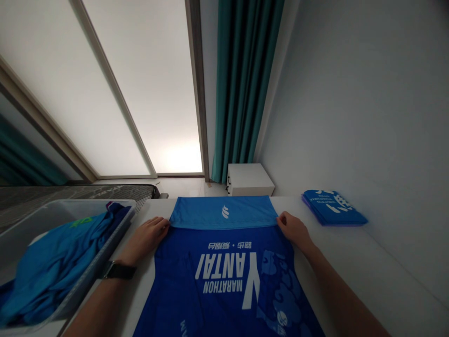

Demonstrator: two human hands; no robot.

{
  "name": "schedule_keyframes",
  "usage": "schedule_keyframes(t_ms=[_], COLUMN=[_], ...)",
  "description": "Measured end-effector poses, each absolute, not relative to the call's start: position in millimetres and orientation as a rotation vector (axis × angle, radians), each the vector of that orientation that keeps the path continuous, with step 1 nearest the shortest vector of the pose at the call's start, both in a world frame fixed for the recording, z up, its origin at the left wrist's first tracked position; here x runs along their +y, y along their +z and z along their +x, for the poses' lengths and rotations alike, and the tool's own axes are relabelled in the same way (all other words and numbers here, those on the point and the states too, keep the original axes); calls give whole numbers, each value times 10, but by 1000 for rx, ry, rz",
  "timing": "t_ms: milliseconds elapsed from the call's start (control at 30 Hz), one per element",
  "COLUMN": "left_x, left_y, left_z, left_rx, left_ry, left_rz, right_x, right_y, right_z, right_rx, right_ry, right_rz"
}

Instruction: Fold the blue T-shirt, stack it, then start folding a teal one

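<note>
A blue marathon shirt (224,238) lies spread on the white table (351,281), its printed lettering upside down to me. The far end is turned over into a lighter blue band with a small white logo. At the left end of this fold my left hand (154,231) pinches the cloth, a dark watch on its wrist. My right hand (293,229) grips the fold's right end with curled fingers. Further right, a stack of folded blue shirts (333,208) with white print rests on the table, a purple edge showing beneath.
A pale plastic bin (129,208) with crumpled blue clothes (66,257) stands at the left. Beyond the table are a white cabinet (249,178), a teal curtain (245,84) and frosted sliding doors (150,84). A wall (368,107) borders the right side.
</note>
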State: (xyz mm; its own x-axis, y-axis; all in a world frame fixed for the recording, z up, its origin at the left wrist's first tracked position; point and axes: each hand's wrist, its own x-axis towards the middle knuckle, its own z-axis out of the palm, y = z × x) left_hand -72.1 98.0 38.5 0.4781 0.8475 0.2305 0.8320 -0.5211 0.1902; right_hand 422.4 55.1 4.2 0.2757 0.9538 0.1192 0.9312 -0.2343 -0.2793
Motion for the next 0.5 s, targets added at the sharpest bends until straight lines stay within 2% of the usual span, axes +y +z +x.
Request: schedule_keyframes(t_ms=[333, 500], left_x=[970, 996], left_y=[403, 382], left_z=[-715, -702], left_rx=[1514, 1622], left_ry=[413, 457], left_rz=[2674, 2685], right_x=[529, 508], right_y=[45, 115], right_z=[4205, 4157], right_rx=[-1799, -1864], right_ry=[128, -60], right_rz=[-2191, -2132])
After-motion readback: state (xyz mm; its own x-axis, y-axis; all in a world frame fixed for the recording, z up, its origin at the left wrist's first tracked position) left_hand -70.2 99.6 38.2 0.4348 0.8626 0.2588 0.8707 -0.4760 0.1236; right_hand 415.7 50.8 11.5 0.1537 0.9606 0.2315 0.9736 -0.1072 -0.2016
